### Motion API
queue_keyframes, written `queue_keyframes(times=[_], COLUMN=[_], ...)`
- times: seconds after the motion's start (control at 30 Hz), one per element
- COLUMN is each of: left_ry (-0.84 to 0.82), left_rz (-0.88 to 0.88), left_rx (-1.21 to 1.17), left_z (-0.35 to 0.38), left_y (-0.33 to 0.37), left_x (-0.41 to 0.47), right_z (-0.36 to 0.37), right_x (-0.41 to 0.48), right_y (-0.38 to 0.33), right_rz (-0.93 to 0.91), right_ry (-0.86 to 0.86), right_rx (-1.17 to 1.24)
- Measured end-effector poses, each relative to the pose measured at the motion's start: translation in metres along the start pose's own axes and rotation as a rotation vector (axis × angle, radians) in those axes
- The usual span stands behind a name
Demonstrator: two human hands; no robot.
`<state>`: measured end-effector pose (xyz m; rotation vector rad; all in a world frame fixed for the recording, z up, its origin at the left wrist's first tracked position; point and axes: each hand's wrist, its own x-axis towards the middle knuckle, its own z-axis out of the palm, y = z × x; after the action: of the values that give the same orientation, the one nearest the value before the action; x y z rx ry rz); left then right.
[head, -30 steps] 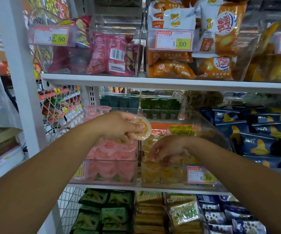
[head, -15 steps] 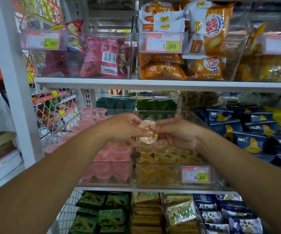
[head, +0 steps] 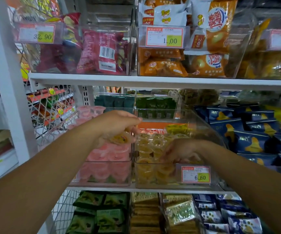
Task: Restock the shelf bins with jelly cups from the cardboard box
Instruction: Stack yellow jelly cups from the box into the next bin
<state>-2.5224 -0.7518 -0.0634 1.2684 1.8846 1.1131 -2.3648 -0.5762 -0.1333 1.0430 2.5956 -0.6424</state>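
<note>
The clear bin of yellow jelly cups [head: 150, 173] stands on the middle shelf, with the bin of pink jelly cups [head: 106, 171] to its left. Above the seam between the two bins, my left hand [head: 116, 125] grips yellow jelly cups [head: 121, 139] under its palm. My right hand [head: 182, 150] is down inside the yellow bin near its front wall. Its fingers curl onto a yellow cup that they mostly hide. The cardboard box is out of view.
A 6.60 price tag [head: 195, 174] hangs on the yellow bin's front. Blue snack bags [head: 254, 141] fill the right side. The upper shelf board [head: 153, 81] runs just above my hands. A white wire rack [head: 51, 108] is at the left, and green packs [head: 94, 211] lie below.
My right hand took a yellow cup from my left hand's fingers and went down into the yellow bin. My left hand stayed above the bins' edge and turned palm-down.
</note>
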Motion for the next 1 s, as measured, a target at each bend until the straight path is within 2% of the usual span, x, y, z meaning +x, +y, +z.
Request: queue_keyframes(times=[0.2, 0.3, 0.33, 0.4, 0.43, 0.5, 0.63, 0.7, 0.73, 0.77, 0.83, 0.87, 0.93, 1.0], left_ry=[-0.010, -0.005, -0.003, -0.006, -0.012, -0.022, -0.127, -0.181, -0.184, -0.175, -0.156, -0.194, -0.344, -0.405], left_rz=[-0.023, -0.046, -0.044, -0.040, -0.046, -0.079, -0.145, -0.157, -0.127, -0.057, 0.156, 0.235, 0.256, 0.241], left_rx=[-0.071, -0.145, -0.153, -0.192, -0.227, -0.344, -0.554, -0.578, -0.487, -0.290, 0.321, 0.549, 0.794, 0.925], left_z=[0.013, 0.023, 0.028, 0.038, 0.043, 0.054, 0.074, 0.082, 0.086, 0.088, 0.089, 0.088, 0.088, 0.089], left_y=[0.009, 0.009, 0.010, 0.011, 0.013, 0.019, 0.026, 0.024, 0.020, 0.013, 0.001, -0.005, -0.015, -0.017], left_x=[0.001, 0.007, 0.010, 0.018, 0.021, 0.025, 0.029, 0.034, 0.038, 0.043, 0.042, 0.040, 0.036, 0.030], right_z=[-0.001, -0.012, -0.016, -0.021, -0.021, -0.016, -0.005, -0.006, -0.008, -0.010, -0.014, -0.016, -0.015, -0.012], right_x=[-0.013, -0.032, -0.041, -0.059, -0.067, -0.074, -0.076, -0.071, -0.067, -0.063, -0.053, -0.049, -0.041, -0.031], right_y=[-0.003, -0.006, -0.007, -0.013, -0.014, -0.013, -0.009, -0.002, 0.003, 0.011, 0.028, 0.036, 0.042, 0.041], right_rz=[0.002, -0.099, -0.169, -0.299, -0.347, -0.409, -0.425, -0.392, -0.359, -0.317, -0.171, -0.084, 0.047, 0.142], right_ry=[0.041, 0.320, 0.357, 0.233, 0.163, 0.158, 0.439, 0.549, 0.577, 0.589, 0.554, 0.490, 0.307, 0.145], right_rx=[0.058, 0.360, 0.503, 0.776, 0.828, 0.792, 0.692, 0.681, 0.651, 0.625, 0.544, 0.482, 0.383, 0.252])
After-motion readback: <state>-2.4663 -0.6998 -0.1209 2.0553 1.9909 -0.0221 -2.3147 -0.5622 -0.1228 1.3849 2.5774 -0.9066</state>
